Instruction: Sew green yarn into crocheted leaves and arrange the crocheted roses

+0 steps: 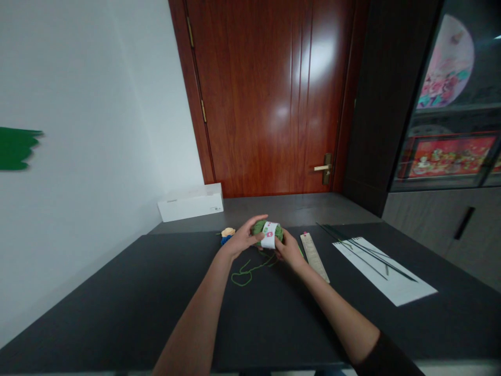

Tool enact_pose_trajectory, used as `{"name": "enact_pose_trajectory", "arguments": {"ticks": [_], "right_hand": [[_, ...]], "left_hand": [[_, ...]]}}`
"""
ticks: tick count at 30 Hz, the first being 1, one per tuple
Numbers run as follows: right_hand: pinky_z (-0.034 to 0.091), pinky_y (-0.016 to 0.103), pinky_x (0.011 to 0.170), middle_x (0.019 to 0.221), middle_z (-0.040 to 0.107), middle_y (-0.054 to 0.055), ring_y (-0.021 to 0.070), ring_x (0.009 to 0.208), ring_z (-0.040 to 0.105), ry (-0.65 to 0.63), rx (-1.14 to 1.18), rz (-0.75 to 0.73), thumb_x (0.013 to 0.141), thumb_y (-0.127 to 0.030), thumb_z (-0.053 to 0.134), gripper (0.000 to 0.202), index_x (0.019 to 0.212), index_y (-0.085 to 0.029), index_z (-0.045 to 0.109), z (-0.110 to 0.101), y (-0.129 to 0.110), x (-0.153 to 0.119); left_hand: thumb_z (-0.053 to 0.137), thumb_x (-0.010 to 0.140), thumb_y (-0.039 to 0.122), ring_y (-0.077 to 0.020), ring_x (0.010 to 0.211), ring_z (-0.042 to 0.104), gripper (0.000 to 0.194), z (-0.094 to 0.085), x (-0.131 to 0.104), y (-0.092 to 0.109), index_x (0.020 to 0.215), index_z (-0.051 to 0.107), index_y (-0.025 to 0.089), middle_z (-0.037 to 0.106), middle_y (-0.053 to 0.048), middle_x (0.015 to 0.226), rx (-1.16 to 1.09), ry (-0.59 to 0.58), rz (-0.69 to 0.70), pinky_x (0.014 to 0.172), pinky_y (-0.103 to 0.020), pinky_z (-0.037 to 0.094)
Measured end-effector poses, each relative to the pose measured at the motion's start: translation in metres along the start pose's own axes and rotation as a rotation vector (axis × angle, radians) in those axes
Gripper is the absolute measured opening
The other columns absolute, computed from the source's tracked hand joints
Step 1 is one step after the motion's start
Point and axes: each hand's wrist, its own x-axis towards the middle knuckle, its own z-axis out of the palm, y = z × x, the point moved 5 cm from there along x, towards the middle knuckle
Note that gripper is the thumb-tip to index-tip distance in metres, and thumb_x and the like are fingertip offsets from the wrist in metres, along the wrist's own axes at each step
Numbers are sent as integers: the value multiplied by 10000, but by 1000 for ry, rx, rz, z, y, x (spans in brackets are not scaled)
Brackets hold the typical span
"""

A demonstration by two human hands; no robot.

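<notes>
Between my two hands is a ball of green yarn with a white paper band printed in pink around its middle. My left hand grips its left side, thumb in front and fingers over the top. My right hand holds it from the right and below. A loose green yarn strand trails from under the ball and curls on the dark table. Just left of my left hand lie a cream and a blue yarn ball or flower, partly hidden by that hand.
A pale ruler-like strip lies right of my right hand. Further right, thin dark green stems rest on a white sheet. A white box stands at the back left against the wall, before a brown door.
</notes>
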Motion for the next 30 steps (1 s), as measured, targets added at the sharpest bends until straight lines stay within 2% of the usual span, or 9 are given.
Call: {"name": "enact_pose_trajectory", "arguments": {"ticks": [3,7,10,13,16,19,22,25,30], "right_hand": [[398,245,496,688,633,3,149,551,537,46,-43,-24,714,-446,688,365,976,-209,592,-8,-4,2],[228,209,381,530,501,-75,80,367,309,-132,178,139,753,-648,621,440,866,-240,501,-6,-4,2],[177,193,379,516,458,-98,48,367,244,-207,271,119,687,-672,689,500,810,-227,497,-8,-14,2],[191,196,389,492,438,-93,49,379,280,-206,223,97,630,-661,732,509,745,-204,538,-11,-20,2],[206,204,401,480,420,-79,60,400,317,-176,174,82,636,-687,713,523,674,-190,553,-14,-22,1],[211,208,408,496,392,-77,67,424,318,-181,200,68,646,-716,702,552,665,-179,574,-15,-24,-1],[218,208,417,513,392,-71,71,441,318,-200,205,78,643,-721,712,561,660,-175,586,-14,-25,-4],[213,209,416,499,397,-67,74,437,307,-202,170,118,631,-735,717,573,654,-176,593,-14,-23,-5],[200,215,413,503,400,-60,77,425,304,-199,193,140,631,-740,722,572,654,-186,583,-14,-20,-4]], "left_hand": [[877,627,318,-191,844,637,479,1,4,-5,1059,722,179,689,-87,1034,75,57,26,632,-230,492],[922,533,265,-153,701,637,492,-14,11,-20,952,687,155,693,-32,848,-201,244,-65,648,-263,517],[936,510,214,-157,693,661,529,-25,12,-25,958,667,131,708,-47,847,-380,282,-112,681,-293,540],[919,551,177,-167,697,674,495,-28,10,-26,973,666,119,723,-68,855,-467,247,-142,671,-293,545],[867,634,153,-155,660,655,408,-31,10,-29,988,667,120,713,-66,841,-557,242,-143,556,-244,506],[727,758,88,-132,643,622,267,-42,11,-30,1009,649,137,675,-58,837,-762,339,-126,458,-183,437],[541,841,40,-129,697,608,276,-54,9,-24,1076,614,165,629,-77,892,-1033,451,-112,440,-141,427],[437,875,44,-126,748,588,347,-67,1,-11,1154,575,197,589,-96,984,-1203,501,-36,444,-124,444],[379,909,55,-129,784,578,366,-95,-17,3,1200,546,201,552,-92,977,-1263,520,145,469,-129,486]]}}
